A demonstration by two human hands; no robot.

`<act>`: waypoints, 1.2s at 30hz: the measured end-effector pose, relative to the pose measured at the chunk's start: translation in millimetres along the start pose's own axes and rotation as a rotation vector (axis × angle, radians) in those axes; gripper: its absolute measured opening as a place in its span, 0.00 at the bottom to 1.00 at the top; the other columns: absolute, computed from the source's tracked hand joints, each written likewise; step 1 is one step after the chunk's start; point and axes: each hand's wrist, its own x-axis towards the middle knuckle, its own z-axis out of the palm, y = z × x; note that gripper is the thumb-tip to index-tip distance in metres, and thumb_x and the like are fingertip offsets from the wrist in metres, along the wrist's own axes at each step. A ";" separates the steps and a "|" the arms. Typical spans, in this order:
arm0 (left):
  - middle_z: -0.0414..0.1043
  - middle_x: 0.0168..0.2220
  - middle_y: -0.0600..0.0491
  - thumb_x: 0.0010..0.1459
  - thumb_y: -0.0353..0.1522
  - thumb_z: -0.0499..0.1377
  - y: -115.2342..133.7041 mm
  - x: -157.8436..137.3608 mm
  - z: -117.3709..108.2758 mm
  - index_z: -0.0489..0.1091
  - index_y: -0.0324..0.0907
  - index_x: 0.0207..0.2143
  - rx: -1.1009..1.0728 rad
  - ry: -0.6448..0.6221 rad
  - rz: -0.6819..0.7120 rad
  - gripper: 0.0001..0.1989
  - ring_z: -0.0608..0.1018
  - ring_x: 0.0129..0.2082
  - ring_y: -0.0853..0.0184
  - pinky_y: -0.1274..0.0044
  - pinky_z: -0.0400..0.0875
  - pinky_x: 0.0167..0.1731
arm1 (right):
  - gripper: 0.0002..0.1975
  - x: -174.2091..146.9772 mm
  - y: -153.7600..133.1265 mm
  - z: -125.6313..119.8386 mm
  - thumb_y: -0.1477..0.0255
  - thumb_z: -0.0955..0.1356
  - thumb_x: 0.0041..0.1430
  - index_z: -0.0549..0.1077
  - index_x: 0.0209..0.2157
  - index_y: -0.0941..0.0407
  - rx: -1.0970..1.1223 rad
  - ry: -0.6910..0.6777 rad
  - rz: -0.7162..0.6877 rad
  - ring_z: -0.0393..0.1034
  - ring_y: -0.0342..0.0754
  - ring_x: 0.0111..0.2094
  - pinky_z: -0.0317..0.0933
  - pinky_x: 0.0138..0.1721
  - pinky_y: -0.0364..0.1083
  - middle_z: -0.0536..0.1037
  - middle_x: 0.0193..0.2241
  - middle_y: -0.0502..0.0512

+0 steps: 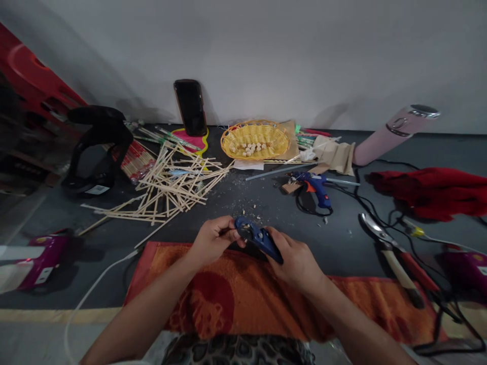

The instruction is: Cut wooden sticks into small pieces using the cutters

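Note:
My right hand (294, 256) is wrapped round a blue hand cutter (258, 237) whose curved jaw points left. At that jaw my left hand (215, 238) is closed in a pinch, and whatever lies between its fingertips is too small to make out. Tiny cut pieces (254, 207) and crumbs are scattered on the dark table just beyond the cutter. Farther back, a yellow wicker basket (272, 137) holds several small pale pieces. To the left lies a loose heap of thin wooden sticks (171, 190). An orange towel (251, 299) is spread under both hands.
A blue glue gun (319, 191) with cord lies right of centre. Pruning shears (395, 253), a red cloth (433, 190) and a pink bottle (393, 133) are farther right. A phone (190, 107) leans on the wall; a black headset-like object (97, 152) stands left.

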 end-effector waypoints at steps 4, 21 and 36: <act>0.74 0.25 0.54 0.60 0.36 0.56 -4.6 -0.8 3.9 0.71 0.38 0.28 0.044 0.040 -0.031 0.12 0.69 0.21 0.72 0.81 0.61 0.24 | 0.23 0.3 0.9 -1.5 0.70 0.63 0.61 0.60 0.57 0.60 -0.005 0.005 0.011 0.75 0.54 0.40 0.69 0.41 0.51 0.76 0.44 0.63; 0.75 0.24 0.51 0.57 0.41 0.59 -2.6 1.0 -4.0 0.70 0.39 0.26 0.021 -0.008 0.014 0.14 0.75 0.27 0.67 0.78 0.65 0.31 | 0.28 3.8 4.5 -1.8 0.70 0.65 0.57 0.57 0.58 0.59 -0.032 0.000 -0.006 0.72 0.54 0.41 0.67 0.43 0.51 0.74 0.45 0.62; 0.74 0.26 0.54 0.58 0.36 0.58 0.0 -3.1 7.7 0.71 0.39 0.28 0.168 0.119 0.011 0.10 0.72 0.25 0.71 0.82 0.63 0.26 | 0.23 2.2 0.0 -4.6 0.71 0.64 0.59 0.60 0.56 0.58 0.024 0.013 0.033 0.75 0.52 0.41 0.68 0.42 0.49 0.76 0.46 0.61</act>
